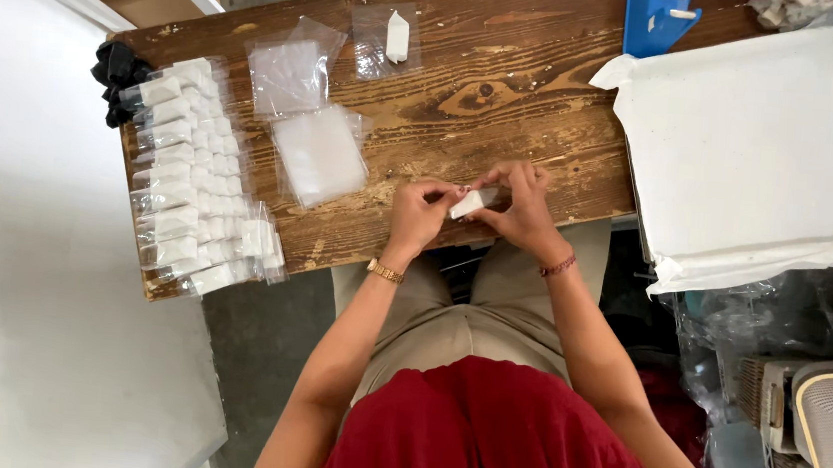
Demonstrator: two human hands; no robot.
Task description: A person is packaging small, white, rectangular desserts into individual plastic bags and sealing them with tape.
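**Two hands, one small white piece**

Red top (pixel 529 445) sits closest to the camera. Left hand (pixel 418 216) & right hand (pixel 524 208) are curled in, fingers pinching a small white piece (pixel 467 204) between them, right at the near edge of the wooden table (pixel 508 102). Bare wood w/ room beyond the hands. Rows of bagged white pieces (pixel 193 199) lie far left. Big white pad (pixel 756 143) is cut off on the right. Can't tell what the piece is.

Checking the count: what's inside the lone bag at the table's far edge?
One small white block lies inside the clear bag. Nothing else shows; its underside is hidden.
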